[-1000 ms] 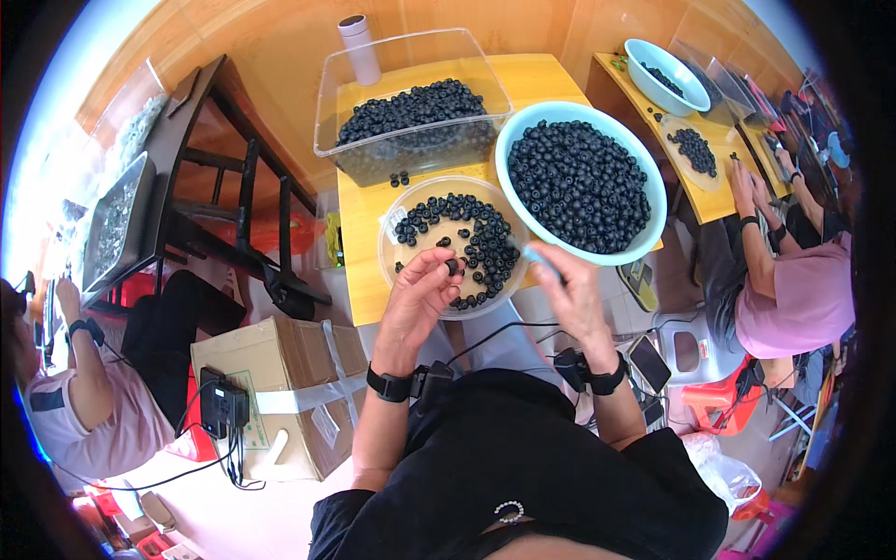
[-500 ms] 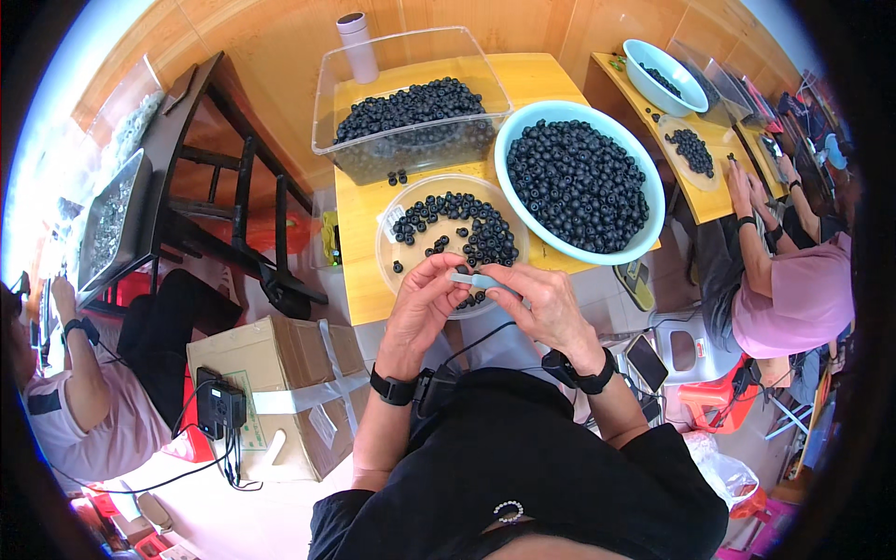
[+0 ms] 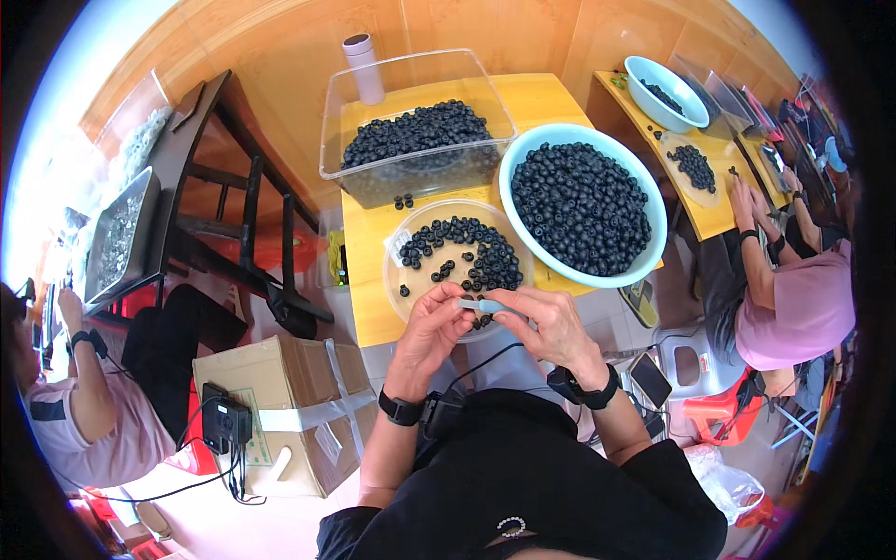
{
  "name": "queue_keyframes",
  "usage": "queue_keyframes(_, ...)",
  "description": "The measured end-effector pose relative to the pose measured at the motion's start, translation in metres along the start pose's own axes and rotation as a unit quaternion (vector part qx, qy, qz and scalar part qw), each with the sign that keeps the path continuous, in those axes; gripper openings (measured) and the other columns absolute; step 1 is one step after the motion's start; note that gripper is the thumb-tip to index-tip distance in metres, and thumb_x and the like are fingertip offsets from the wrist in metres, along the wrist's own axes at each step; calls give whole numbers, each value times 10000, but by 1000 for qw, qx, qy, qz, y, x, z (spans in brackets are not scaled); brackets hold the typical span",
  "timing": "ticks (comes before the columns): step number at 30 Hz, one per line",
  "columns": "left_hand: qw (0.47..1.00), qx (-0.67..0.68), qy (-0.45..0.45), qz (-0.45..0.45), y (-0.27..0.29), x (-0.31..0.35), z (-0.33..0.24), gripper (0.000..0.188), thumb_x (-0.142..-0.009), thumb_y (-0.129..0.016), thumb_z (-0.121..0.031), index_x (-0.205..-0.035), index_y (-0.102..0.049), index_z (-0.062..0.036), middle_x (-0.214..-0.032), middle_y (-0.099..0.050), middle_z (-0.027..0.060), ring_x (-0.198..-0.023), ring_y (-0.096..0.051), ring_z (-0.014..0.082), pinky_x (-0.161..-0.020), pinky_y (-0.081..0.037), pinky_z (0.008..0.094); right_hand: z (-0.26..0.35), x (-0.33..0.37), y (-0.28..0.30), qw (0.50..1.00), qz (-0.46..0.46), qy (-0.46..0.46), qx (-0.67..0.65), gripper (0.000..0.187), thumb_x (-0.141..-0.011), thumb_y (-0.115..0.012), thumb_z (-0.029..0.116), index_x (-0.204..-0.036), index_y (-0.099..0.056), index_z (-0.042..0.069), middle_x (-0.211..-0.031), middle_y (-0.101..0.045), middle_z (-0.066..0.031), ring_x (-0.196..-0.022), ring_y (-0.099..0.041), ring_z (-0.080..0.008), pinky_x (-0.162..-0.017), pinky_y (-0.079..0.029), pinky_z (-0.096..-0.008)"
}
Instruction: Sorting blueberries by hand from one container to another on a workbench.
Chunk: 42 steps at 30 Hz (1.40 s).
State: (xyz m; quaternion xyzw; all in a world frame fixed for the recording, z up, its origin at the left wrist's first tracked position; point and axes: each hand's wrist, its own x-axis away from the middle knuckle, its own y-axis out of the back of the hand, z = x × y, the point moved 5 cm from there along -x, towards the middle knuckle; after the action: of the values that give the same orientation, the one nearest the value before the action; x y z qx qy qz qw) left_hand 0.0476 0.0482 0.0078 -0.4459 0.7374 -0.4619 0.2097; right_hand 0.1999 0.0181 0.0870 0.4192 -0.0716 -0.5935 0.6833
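In the head view, the right hand (image 3: pixel 551 327) grips a slim light-blue hand tool (image 3: pixel 489 305) between thumb and fingers, its paler end pointing toward the left hand (image 3: pixel 429 327). The left hand has its thumb and fingers drawn together at that paler end; whether a small part sits between them cannot be told, because the fingers cover the spot.

Both hands are over the near edge of a round clear dish (image 3: pixel 420 265) on a yellow worktop (image 3: pixel 366 313). Black bead-like parts (image 3: pixel 485 248) lie in the dish, bunched in an arc along its far and right sides, with a few scattered toward the left and middle.

Just behind the dish stands a clear rectangular bin (image 3: pixel 411 185) holding a heap of similar parts (image 3: pixel 420 133); a few loose ones (image 3: pixel 403 202) rest on the worktop between bin and dish. To the right, a light-blue basin (image 3: pixel 607 281) is piled with more parts (image 3: pixel 581 207), and it hangs over the worktop's right edge. A pale lilac bottle (image 3: pixel 366 77) stands behind the bin.

A taped cardboard box (image 3: pixel 285 373) is on the floor to the left. One co-worker (image 3: pixel 793 308) in pink sits at the right, another (image 3: pixel 84 439) at the left.
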Motion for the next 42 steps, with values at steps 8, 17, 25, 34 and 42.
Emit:
queue_keyframes(8,1000,-2,17,10,-3,0,-4,129,-839,-654,-68,-913,-557,-25,-846,-609,87,-674,-600,115,-612,-520,181,1,-7,2,999,30,1,-20,224,-823,-651,171,-1022,-668,70,-720,-625,-100,-589,-611,-267,-511,-470,-359)
queue_keyframes(17,999,6,4,51,-22,10,-17,82,-833,-651,-30,-877,-582,-35,-838,-623,88,-681,-626,125,-621,-538,212,-39,4,12,995,-67,-68,-1,197,-829,-652,167,-980,-679,44,-753,-668,-124,-583,-632,-246,-535,-478,-326)
queue_keyframes(25,997,-63,44,17,-6,6,6,127,-825,-643,-2,-911,-555,-36,-855,-644,95,-693,-649,143,-619,-558,231,5,-1,4,988,-11,-70,-135,290,-730,-718,60,-1012,-653,46,-824,-626,-96,-719,-625,-246,-613,-487,-326)
queue_keyframes(34,977,-192,14,-93,1,5,-5,137,-872,-607,-66,-996,-567,-24,-939,-659,131,-743,-655,141,-654,-561,240,-31,-22,36,990,-135,-37,-15,241,-737,-704,83,-968,-655,38,-880,-650,-124,-778,-639,-276,-689,-501,-345)
queue_keyframes(42,875,-420,-125,-205,43,1,-40,161,-830,-616,-24,-978,-607,39,-897,-656,100,-717,-631,132,-664,-529,247,-72,-1,80,950,-251,-151,109,205,-803,-651,93,-992,-640,13,-822,-629,-134,-722,-619,-287,-652,-468,-350)
